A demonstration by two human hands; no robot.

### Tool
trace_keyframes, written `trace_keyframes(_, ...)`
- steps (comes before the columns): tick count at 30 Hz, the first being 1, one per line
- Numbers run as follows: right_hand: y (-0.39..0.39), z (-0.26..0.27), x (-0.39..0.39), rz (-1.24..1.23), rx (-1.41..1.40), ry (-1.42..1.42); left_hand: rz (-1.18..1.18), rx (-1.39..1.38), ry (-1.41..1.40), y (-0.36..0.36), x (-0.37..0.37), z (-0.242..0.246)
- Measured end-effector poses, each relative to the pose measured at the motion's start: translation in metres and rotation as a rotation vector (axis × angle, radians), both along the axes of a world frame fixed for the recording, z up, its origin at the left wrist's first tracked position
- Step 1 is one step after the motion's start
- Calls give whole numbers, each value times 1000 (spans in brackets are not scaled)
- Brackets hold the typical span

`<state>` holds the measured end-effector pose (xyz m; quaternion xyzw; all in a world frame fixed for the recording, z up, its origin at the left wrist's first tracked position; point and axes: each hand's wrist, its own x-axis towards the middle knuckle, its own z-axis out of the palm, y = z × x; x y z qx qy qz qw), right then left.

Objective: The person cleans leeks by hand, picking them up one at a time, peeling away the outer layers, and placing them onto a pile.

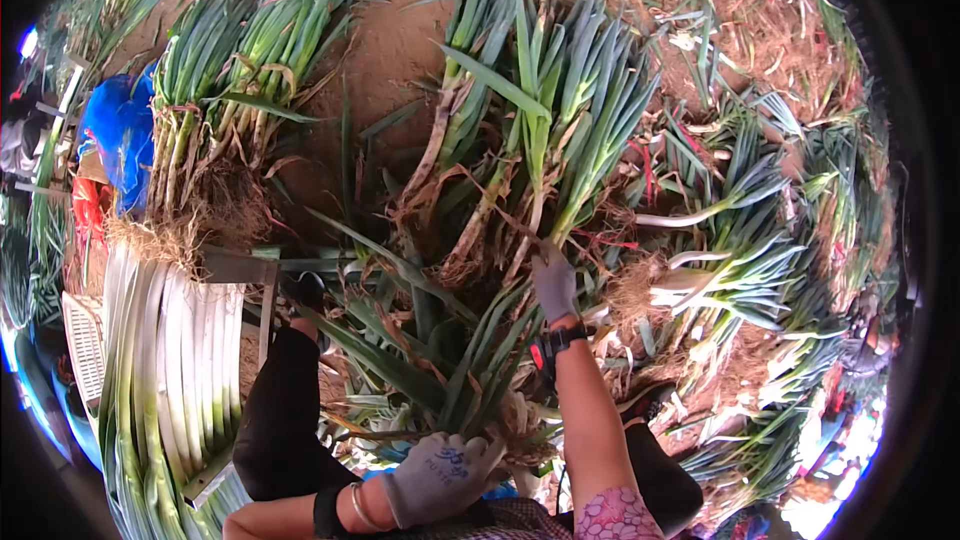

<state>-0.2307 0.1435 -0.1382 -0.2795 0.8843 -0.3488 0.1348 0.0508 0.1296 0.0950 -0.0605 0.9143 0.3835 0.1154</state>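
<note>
My left hand (442, 474), in a light grey work glove bearing writing, is at the bottom centre in front of my body. Its fingers curl around the base of a leek with broad green leaves (480, 382) that fan up and away from me; the fingertips are hidden. My right hand (555, 285), gloved too and with a dark watch (564, 339) at the wrist, reaches forward to the lower stem of a leek (581, 191) in a loose pile. Whether its fingers close on that stem cannot be made out. Dry leaves and roots (465, 262) lie just left of it.
On my left, trimmed leeks with white shafts (176, 345) lie over a metal frame (270, 307) beside a pale plastic basket (81, 341). Tied leek bundles (247, 67) and a blue bag (120, 127) are beyond. More leeks (720, 289) and leaf scraps lie on the right.
</note>
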Motion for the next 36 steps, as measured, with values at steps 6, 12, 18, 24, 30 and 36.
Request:
trace_keyframes(6,-21,-38,-17,-236,71,-230,-9,13,1,-10,-9,-5)
trace_keyframes(12,-22,129,34,-32,-155,-193,46,-93,-84,-15,-3,-8)
trace_keyframes(18,62,201,131,206,-190,-6,865,754,372,-66,-21,-39)
trace_keyframes(24,126,201,215,500,-278,-88,1192,1323,493,-100,-15,-13)
trace_keyframes(30,102,234,173,110,-238,-290,807,1564,573,-76,-1,9)
trace_keyframes(36,24,234,201,156,-444,-284,929,1415,695,-71,-6,2)
